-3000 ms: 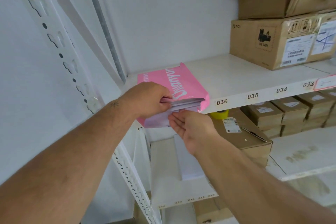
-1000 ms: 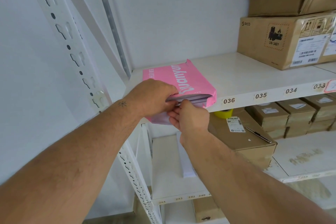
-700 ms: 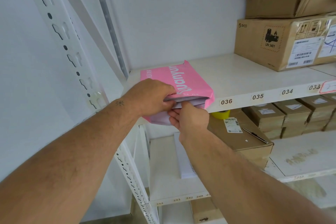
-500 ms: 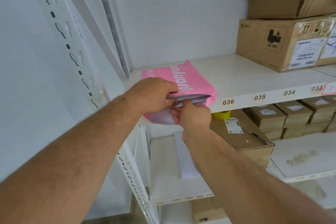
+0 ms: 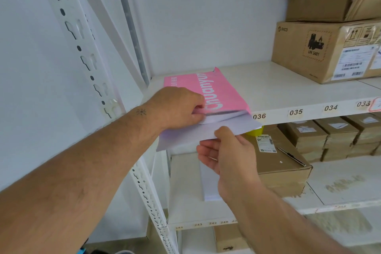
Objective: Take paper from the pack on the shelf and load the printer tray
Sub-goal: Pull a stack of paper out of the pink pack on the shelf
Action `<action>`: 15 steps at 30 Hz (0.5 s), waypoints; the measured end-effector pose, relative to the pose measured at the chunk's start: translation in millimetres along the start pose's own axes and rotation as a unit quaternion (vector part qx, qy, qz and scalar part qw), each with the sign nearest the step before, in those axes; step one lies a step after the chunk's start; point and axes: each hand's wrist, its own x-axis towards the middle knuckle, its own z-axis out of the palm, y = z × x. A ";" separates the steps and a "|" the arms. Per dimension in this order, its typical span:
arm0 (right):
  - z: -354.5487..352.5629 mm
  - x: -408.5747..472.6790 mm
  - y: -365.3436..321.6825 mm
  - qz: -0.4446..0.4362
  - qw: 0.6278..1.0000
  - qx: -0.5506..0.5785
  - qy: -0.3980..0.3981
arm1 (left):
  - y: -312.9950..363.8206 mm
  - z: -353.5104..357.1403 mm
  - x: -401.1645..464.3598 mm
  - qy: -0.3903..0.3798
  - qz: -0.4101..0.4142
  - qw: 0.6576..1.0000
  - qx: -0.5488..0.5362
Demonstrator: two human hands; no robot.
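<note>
paper (image 5: pixel 206 134) now drawn halfway out, right hand (image 5: pixel 226 150) pulled back

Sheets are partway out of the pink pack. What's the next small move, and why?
Probably pull the sheets straight toward you with the right hand, which pinches their front edge, while the left hand steadies the pink pack; their back ends sit inside.

White wall (image 5: pixel 206 16) behind white metal shelving (image 5: pixel 288 93) — evenly, perhaps daylight, lit.
</note>
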 end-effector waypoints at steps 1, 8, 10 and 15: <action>-0.4 3.2 -1.7 0.027 0.999 -0.002 -0.019 | 1.6 0.1 -1.7 -0.002 -0.005 1.000 -0.009; -6.2 17.7 -6.4 0.066 0.994 -0.019 -0.083 | 0.9 -10.1 -31.0 -0.018 -0.027 0.990 -0.138; -7.7 20.1 -6.1 0.067 0.994 -0.015 -0.079 | -2.2 -9.4 -30.8 -0.014 -0.032 0.993 -0.115; 0.7 26.8 -7.8 0.073 0.997 -0.005 -0.013 | -1.0 2.7 -18.7 -0.006 -0.031 0.997 -0.074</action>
